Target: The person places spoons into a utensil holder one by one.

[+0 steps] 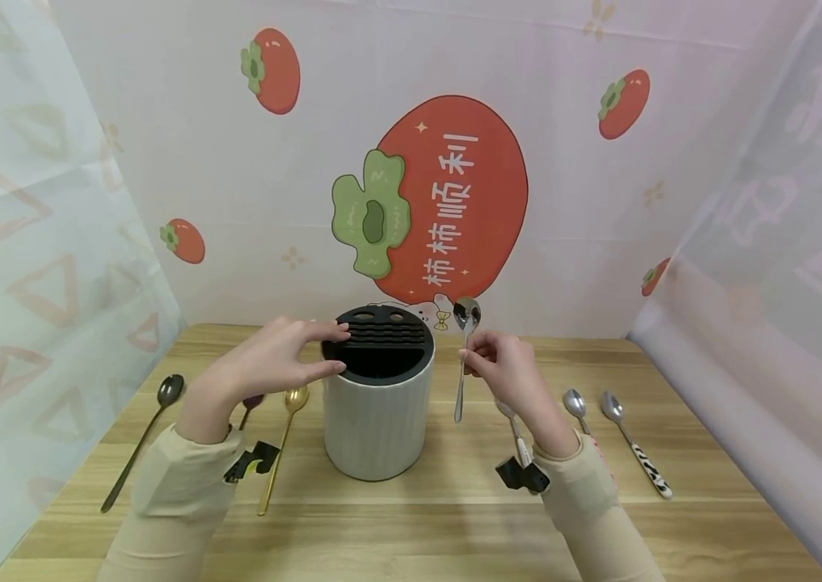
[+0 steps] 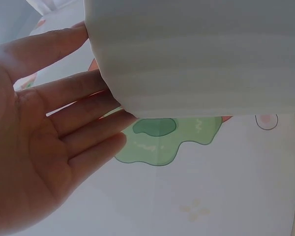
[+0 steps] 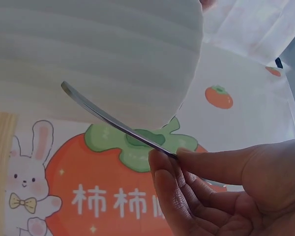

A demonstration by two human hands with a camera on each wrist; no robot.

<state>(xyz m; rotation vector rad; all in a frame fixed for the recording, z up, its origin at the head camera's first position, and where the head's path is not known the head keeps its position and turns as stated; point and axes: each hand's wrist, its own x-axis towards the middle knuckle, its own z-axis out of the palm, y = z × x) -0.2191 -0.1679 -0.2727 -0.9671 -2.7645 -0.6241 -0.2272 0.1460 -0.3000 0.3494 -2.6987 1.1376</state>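
Observation:
A white ribbed utensil holder [image 1: 377, 428] stands upright mid-table, its black top [image 1: 385, 334] slotted, with two round holes and a larger opening in front. My left hand [image 1: 268, 360] reaches to the holder's left side, fingers extended and thumb apart, fingertips right at the rim. In the left wrist view those fingers [image 2: 78, 91] meet the holder's white wall [image 2: 196, 64]. To the right of the holder, my right hand [image 1: 508, 368] pinches a silver spoon [image 1: 466, 314] between thumb and fingers. Its bowl points up and its handle [image 3: 110, 119] hangs below the grip.
Left on the wooden table [image 1: 381, 533] lie a black spoon [image 1: 137, 444], a dark purple spoon [image 1: 252, 402] partly behind the left wrist, and a gold spoon [image 1: 283, 453]. Right lie silver spoons with white [image 1: 516, 432], pink-patterned [image 1: 576, 404] and black-and-white [image 1: 636, 449] handles. A printed backdrop [image 1: 563, 267] hangs behind.

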